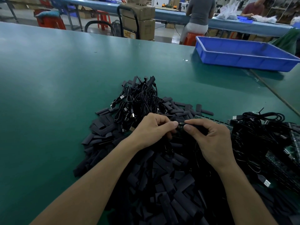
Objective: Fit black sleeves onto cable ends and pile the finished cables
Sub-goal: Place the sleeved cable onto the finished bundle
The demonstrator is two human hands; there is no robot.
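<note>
Both hands meet over the middle of the green table (56,95), close to the body and right above the stock, so that every part is within a short reach. The left hand (152,129) is curled, thumb and forefinger pinching a cable end (180,125). The right hand (212,138) faces it, its thumb and forefinger narrowed on what looks like a black sleeve (197,127). The two pinches nearly touch, which suits feeding the end into the sleeve's mouth. How far the end is in cannot be told, as the fingers hide the join. Loose sleeves (170,189) lie heaped under and in front of the forearms, ready to be picked from. Cables with green boards (263,133) lie tangled to the right, beside the right hand, and appear to be the unsleeved supply. Just beyond the hands sits a pile of cables (139,101) with sleeved ends sticking up, probably the finished ones, kept apart from the supply. A blue tray (243,60) stands well apart at the far right. No writing on the cables or sleeves can be read. A cardboard box (142,26) past the table carries a yellow label (129,34), too small to make out.
</note>
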